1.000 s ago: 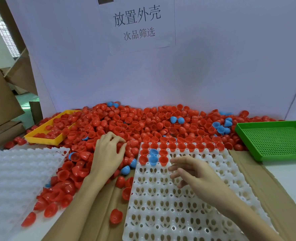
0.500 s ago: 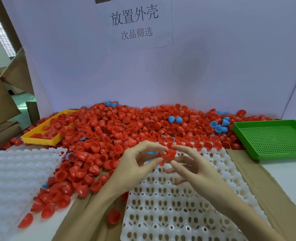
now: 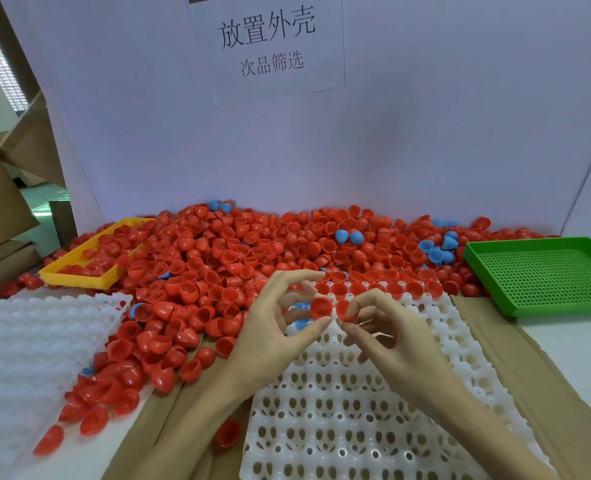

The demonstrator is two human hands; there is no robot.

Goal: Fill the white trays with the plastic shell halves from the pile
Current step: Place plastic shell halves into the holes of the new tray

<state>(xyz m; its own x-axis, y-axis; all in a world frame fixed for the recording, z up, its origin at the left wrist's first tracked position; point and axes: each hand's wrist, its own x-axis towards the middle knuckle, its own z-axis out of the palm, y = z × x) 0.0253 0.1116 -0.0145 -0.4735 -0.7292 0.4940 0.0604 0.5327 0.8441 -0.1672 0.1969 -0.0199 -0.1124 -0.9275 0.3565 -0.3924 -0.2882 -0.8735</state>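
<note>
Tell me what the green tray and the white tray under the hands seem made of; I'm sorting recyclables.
Green tray: looks like rigid moulded plastic, matte, with an evenly perforated floor. White tray: probably softer moulded plastic, slightly glossy, with rounded cups and cut-out holes.

Tray's (image 3: 339, 427) near edge cut off

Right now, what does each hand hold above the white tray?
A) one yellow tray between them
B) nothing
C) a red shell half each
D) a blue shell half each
C: the left hand and right hand each pinch a red shell half over the white tray.
</note>
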